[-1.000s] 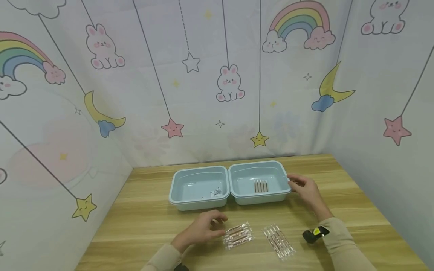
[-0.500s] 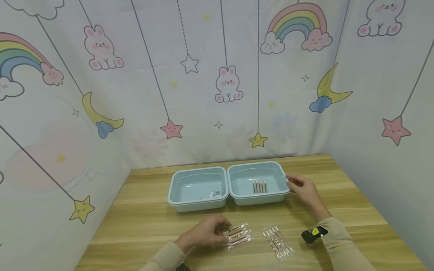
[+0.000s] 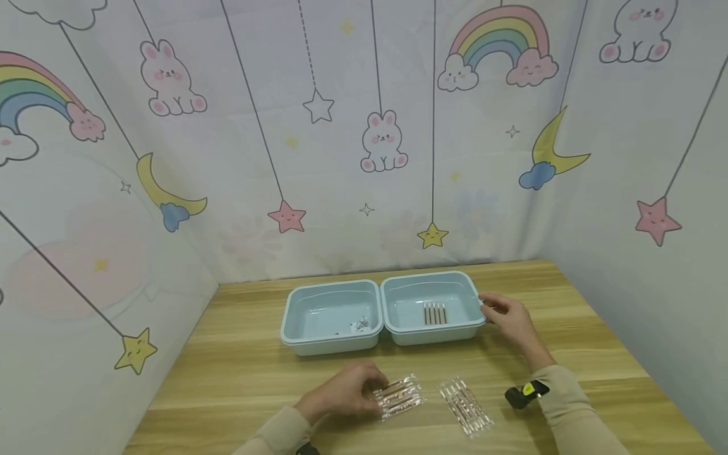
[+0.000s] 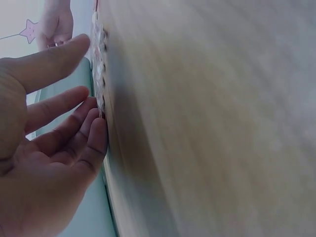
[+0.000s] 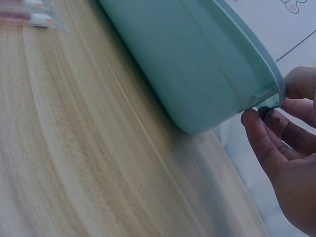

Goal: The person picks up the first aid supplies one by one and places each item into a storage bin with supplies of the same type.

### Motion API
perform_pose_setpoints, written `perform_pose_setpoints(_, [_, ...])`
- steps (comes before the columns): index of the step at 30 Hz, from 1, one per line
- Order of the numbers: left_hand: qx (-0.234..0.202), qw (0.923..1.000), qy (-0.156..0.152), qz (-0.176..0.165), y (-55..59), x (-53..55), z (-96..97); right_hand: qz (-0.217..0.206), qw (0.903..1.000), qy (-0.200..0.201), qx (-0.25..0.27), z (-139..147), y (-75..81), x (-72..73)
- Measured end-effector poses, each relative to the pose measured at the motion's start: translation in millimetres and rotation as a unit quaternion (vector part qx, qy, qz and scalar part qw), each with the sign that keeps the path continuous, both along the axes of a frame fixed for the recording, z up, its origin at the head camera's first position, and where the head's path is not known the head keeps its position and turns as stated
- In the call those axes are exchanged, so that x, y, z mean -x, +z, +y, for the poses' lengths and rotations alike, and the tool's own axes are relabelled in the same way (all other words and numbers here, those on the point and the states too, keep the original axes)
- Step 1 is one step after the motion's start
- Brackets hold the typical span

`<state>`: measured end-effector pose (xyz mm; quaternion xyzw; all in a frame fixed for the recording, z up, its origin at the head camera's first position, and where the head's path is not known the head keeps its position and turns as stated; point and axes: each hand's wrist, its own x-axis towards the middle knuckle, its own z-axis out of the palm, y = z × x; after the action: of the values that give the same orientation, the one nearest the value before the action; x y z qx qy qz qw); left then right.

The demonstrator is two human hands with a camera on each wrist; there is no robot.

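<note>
My left hand [image 3: 345, 393] lies at the left end of a strip of clear-wrapped swabs [image 3: 402, 398] on the table. In the left wrist view, the lower fingertips [image 4: 97, 126] touch the strip's edge, while the thumb stays apart from the fingers. A second wrapped swab strip [image 3: 466, 406] lies to its right. My right hand [image 3: 512, 319] pinches the right end of a light blue bin [image 3: 438, 335]; in the right wrist view, fingertips [image 5: 251, 118] sit under its rim. Inside that bin, several brown swabs with white tips [image 3: 435, 314] lie side by side.
A matching light blue bin [image 3: 332, 346] stands against the first one's left side, with small white scraps [image 3: 361, 325] in its right corner. Behind both hangs a patterned curtain [image 3: 335, 246]. All rest on a wood-grain table [image 3: 227, 379].
My left hand has moved slightly right and down, reaching the left end of the near swab strip. The right hand has stayed on the bin's rim.
</note>
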<state>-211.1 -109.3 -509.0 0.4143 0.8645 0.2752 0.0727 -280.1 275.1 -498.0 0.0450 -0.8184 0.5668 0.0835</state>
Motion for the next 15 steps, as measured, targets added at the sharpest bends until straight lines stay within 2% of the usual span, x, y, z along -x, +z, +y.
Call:
perform_pose_setpoints(8, [0.024, 0.9997, -0.003, -0.001, 1.5, -0.4, 2.3, -0.002, 0.9999, -0.009, -0.003, -0.9, 0.0, 1.0])
perform_pose_setpoints(15, [0.026, 0.9996, 0.003, -0.011, -0.3, 1.3, 3.5, -0.010, 0.9999, 0.001, 0.010, -0.6, 3.5, 0.0])
